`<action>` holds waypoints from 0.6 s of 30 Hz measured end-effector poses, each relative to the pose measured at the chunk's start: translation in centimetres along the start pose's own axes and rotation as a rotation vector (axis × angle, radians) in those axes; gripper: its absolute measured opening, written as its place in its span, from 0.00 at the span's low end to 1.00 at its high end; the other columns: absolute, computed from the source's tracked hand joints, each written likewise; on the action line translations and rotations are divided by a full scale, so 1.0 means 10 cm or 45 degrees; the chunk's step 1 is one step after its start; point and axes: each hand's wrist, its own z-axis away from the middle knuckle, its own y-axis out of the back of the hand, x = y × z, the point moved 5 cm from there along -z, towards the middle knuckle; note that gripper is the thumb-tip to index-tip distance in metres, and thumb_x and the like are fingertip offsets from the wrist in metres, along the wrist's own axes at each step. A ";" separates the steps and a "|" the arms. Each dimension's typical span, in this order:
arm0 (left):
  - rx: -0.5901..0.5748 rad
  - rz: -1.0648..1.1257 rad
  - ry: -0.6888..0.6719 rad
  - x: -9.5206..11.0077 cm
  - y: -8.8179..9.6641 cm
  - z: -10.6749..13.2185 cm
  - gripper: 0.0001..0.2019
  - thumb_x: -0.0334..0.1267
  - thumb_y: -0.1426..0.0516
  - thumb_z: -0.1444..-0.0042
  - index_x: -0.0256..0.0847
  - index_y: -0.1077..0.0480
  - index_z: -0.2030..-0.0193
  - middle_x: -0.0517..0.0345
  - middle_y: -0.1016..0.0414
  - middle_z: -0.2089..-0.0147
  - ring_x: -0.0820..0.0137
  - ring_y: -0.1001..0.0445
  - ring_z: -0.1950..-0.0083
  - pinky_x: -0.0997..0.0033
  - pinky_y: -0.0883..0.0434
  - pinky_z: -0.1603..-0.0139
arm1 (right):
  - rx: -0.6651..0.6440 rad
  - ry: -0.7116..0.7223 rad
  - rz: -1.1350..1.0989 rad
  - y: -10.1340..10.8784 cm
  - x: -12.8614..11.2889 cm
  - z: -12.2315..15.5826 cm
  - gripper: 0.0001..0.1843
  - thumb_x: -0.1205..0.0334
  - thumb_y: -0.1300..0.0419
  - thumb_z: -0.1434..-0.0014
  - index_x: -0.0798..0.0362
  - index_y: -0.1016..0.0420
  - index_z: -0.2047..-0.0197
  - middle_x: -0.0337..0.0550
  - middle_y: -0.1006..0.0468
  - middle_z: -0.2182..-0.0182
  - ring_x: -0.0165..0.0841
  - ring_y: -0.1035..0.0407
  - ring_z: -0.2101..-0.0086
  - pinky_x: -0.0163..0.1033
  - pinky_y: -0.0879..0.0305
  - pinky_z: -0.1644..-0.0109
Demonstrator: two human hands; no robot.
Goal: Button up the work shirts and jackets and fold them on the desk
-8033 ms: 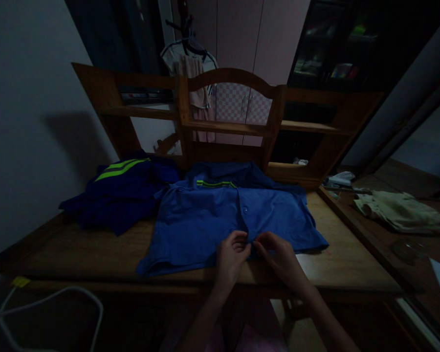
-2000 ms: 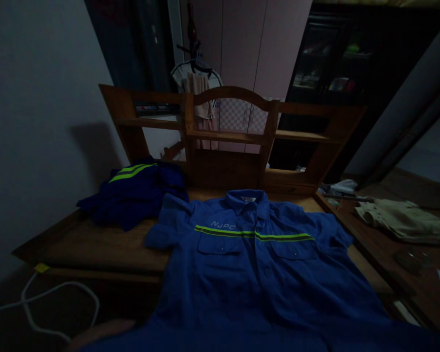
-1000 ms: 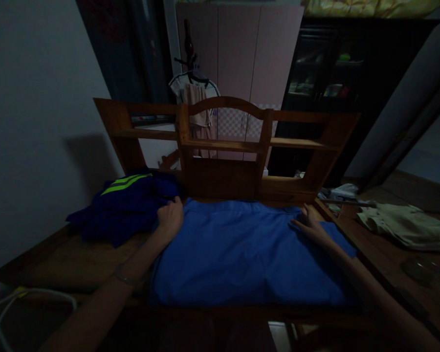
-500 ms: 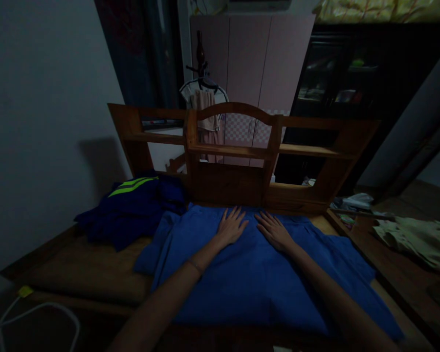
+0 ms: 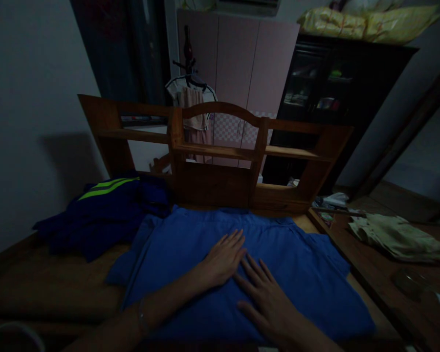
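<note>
A blue garment (image 5: 300, 274) lies spread out on the wooden surface in front of me; its exact kind is hard to tell in the dim light. My left hand (image 5: 225, 256) rests flat on its middle, fingers stretched toward the far edge. Close beside it and nearer to me, my right hand (image 5: 264, 293) lies on the same cloth with its fingers spread. The fingertips of the two hands almost meet. Neither hand grips anything. A thin band circles my left wrist.
To the left is a heaped dark blue garment (image 5: 110, 210) with yellow-green stripes. A wooden shelf unit (image 5: 214, 183) borders the back. On the right, pale folded cloth (image 5: 399, 237) and a glass-like object (image 5: 410, 282) lie on a brown surface. A white cable (image 5: 18, 326) loops at lower left.
Both hands have slid from the garment's far edge back toward me, and my right hand has come farther back and closer to the left. The view has shifted slightly to the right.
</note>
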 end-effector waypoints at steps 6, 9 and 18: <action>-0.020 0.012 0.120 0.36 -0.17 0.09 0.30 0.56 0.62 0.38 0.45 0.48 0.33 0.53 0.54 0.30 0.55 0.57 0.30 0.46 0.49 0.34 | 0.195 0.435 0.093 -0.08 -0.48 0.56 0.32 0.51 0.48 0.37 0.37 0.56 0.33 0.36 0.39 0.39 0.38 0.41 0.41 0.47 0.40 0.39; 0.031 0.023 0.119 0.38 -0.27 0.04 0.28 0.56 0.62 0.37 0.51 0.51 0.33 0.58 0.55 0.29 0.56 0.60 0.29 0.41 0.54 0.33 | 0.321 0.197 0.014 0.05 -0.25 0.94 0.29 0.53 0.51 0.37 0.31 0.52 0.34 0.31 0.29 0.46 0.35 0.31 0.50 0.41 0.29 0.50; -0.017 0.083 0.131 0.46 -0.18 0.07 0.29 0.55 0.63 0.37 0.47 0.49 0.33 0.53 0.57 0.29 0.57 0.63 0.29 0.40 0.59 0.33 | 0.487 -0.772 0.618 0.54 0.99 2.16 0.29 0.49 0.60 0.42 0.46 0.27 0.47 0.59 0.27 0.61 0.55 0.32 0.58 0.65 0.37 0.58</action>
